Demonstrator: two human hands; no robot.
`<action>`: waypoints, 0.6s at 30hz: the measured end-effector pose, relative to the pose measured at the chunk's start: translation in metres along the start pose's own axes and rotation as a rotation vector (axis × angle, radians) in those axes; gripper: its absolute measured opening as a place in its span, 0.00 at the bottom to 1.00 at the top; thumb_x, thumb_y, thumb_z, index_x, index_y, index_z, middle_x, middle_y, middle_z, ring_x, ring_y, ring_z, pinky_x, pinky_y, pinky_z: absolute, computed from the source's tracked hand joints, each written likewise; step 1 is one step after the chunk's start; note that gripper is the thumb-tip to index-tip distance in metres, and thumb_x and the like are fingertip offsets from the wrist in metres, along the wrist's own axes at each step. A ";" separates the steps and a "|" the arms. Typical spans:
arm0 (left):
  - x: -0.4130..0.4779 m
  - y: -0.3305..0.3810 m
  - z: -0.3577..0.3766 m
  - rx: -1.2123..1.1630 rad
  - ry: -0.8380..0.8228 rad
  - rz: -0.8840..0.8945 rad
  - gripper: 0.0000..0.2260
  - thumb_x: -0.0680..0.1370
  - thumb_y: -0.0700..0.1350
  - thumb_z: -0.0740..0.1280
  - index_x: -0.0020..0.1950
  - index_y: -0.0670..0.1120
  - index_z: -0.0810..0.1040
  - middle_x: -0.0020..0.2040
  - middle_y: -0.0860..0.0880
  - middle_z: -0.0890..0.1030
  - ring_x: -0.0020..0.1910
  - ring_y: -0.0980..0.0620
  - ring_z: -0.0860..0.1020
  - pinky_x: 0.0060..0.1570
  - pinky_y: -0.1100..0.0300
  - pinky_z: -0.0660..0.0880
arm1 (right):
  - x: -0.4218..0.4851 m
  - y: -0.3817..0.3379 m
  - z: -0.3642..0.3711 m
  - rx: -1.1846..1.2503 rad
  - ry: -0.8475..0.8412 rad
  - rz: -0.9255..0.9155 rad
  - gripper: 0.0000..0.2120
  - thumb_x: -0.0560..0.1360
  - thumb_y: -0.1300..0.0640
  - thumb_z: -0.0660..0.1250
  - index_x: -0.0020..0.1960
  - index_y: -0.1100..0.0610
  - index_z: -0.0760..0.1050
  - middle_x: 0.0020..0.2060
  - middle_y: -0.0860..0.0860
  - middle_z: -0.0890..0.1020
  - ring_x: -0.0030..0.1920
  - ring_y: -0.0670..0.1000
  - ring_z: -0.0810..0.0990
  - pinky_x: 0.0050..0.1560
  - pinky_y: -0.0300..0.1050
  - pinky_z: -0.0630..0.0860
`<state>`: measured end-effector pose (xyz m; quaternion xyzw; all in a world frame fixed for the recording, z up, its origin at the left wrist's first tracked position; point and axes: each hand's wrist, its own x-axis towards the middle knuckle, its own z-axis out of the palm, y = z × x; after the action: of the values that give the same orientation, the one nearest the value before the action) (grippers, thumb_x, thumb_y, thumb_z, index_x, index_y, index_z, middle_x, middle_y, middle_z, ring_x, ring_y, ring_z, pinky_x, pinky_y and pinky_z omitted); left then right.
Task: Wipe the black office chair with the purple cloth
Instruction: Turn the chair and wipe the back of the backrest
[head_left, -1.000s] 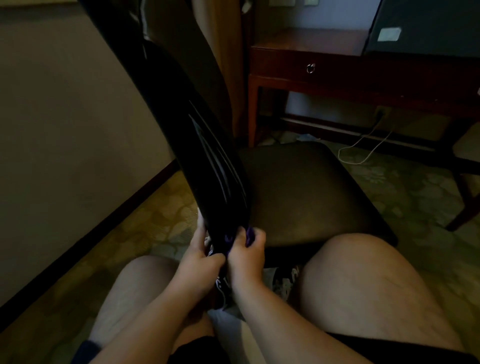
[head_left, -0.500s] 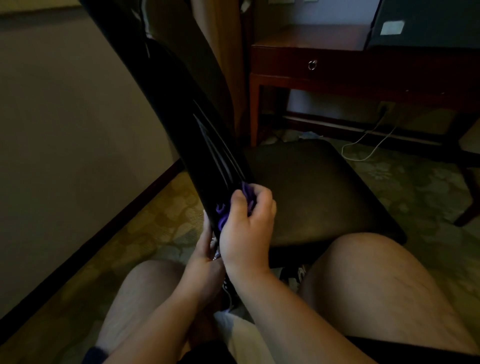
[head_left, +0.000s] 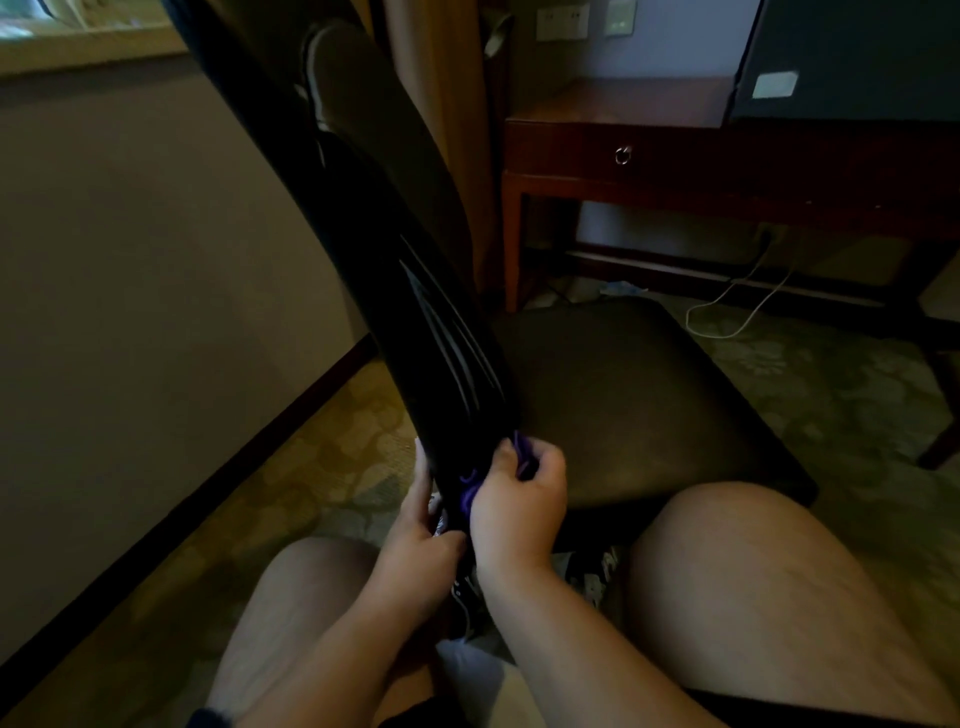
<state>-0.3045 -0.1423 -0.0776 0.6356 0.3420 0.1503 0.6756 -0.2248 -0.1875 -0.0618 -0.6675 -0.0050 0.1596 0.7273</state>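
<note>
Both hands meet at the bottom end of the black chair's (head_left: 374, 171) backrest (head_left: 447, 364), which leans up and away to the upper left. The right hand (head_left: 519, 514) is curled round the purple cloth (head_left: 467, 496), bunching it against the right edge of the backrest just beside the seat (head_left: 634, 405) — folds of purple show between the thumb and fingers and again below the thumb. The left hand (head_left: 421, 543) grips the opposite, left edge of the backrest, fingers wrapped behind it and thumb in front, just beside the right wrist. Bare thighs frame the bottom of the view — the right thigh (head_left: 753, 587) lies in front of the seat's near edge. Patterned carpet (head_left: 332, 467) covers the floor, and a plain wall (head_left: 130, 312) with a dark skirting board runs along the left. Behind the chair stands a reddish wooden surface (head_left: 623, 104) with a ring pull (head_left: 622, 155) on its drawer, and a white cable (head_left: 727, 325) loops on the carpet beneath it.
</note>
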 end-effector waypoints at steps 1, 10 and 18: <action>-0.002 0.001 0.001 -0.014 0.005 -0.001 0.49 0.76 0.24 0.64 0.77 0.70 0.49 0.64 0.61 0.70 0.49 0.73 0.79 0.41 0.61 0.81 | -0.002 -0.010 -0.001 -0.005 -0.017 -0.055 0.05 0.81 0.56 0.66 0.56 0.49 0.76 0.57 0.50 0.78 0.53 0.45 0.80 0.54 0.40 0.78; -0.002 0.000 -0.006 0.142 -0.029 0.056 0.49 0.64 0.60 0.79 0.75 0.37 0.63 0.61 0.39 0.79 0.54 0.46 0.80 0.43 0.61 0.80 | -0.027 -0.072 0.009 -0.061 -0.159 -0.602 0.15 0.79 0.57 0.69 0.65 0.53 0.76 0.59 0.46 0.77 0.59 0.41 0.78 0.58 0.32 0.76; 0.001 -0.005 -0.003 0.003 0.015 0.130 0.44 0.77 0.30 0.69 0.79 0.65 0.51 0.62 0.51 0.80 0.58 0.54 0.81 0.46 0.62 0.80 | -0.005 -0.017 0.002 -0.096 -0.053 -0.758 0.15 0.76 0.65 0.72 0.61 0.57 0.75 0.56 0.50 0.78 0.57 0.46 0.79 0.58 0.45 0.79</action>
<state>-0.3064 -0.1403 -0.0830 0.6565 0.3053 0.1983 0.6606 -0.2257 -0.1876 -0.0442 -0.6472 -0.2775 -0.1040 0.7023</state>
